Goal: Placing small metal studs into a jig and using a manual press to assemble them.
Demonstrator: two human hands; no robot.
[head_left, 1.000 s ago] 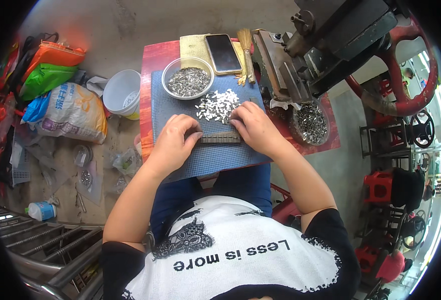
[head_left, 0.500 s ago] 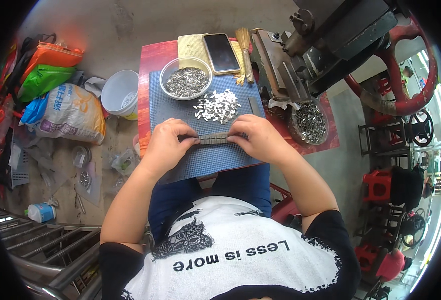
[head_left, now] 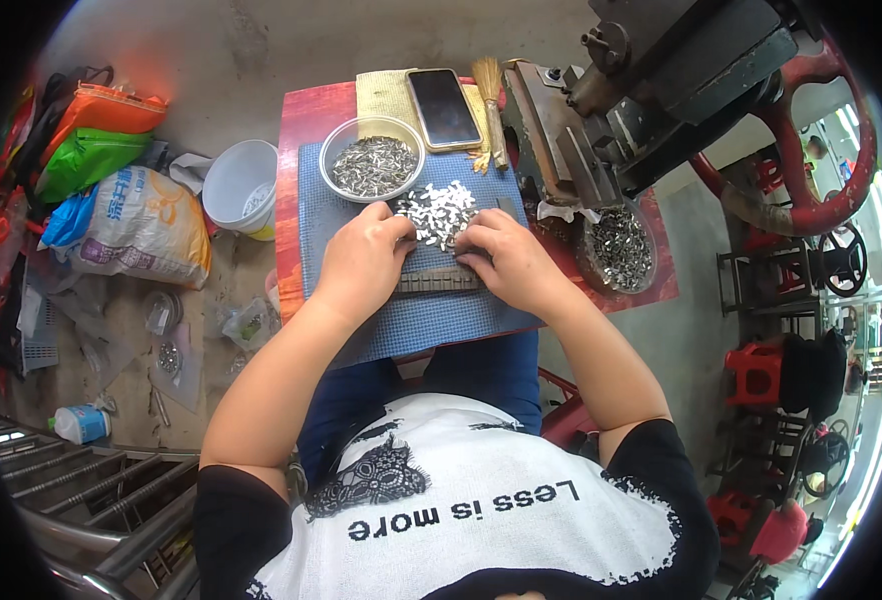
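A loose pile of small white pieces (head_left: 441, 208), some with dark sides, lies on the blue textured mat (head_left: 351, 335). My left hand (head_left: 366, 255) is at the pile's left edge, thumb and fingertips pinched together. At its right edge is my right hand (head_left: 511, 258), its fingers also closed. Anything in either pinch is too small to make out. Just below the pile, between my hands, a slotted grey metal bar (head_left: 436, 281) lies on the mat. A clear bowl (head_left: 327, 160) of small metal pins stands behind my left hand.
A phone (head_left: 445, 108) rests on a yellow cloth (head_left: 376, 92) at the back, beside a straw brush (head_left: 491, 110). A heavy machine (head_left: 601, 150) stands at the right, with a tub of metal pieces (head_left: 621, 250) below. A white bucket (head_left: 236, 185) is left of the red table.
Both hands have let go of the slotted bar's ends and moved forward to the pile of white pieces. The bar now lies on the mat.
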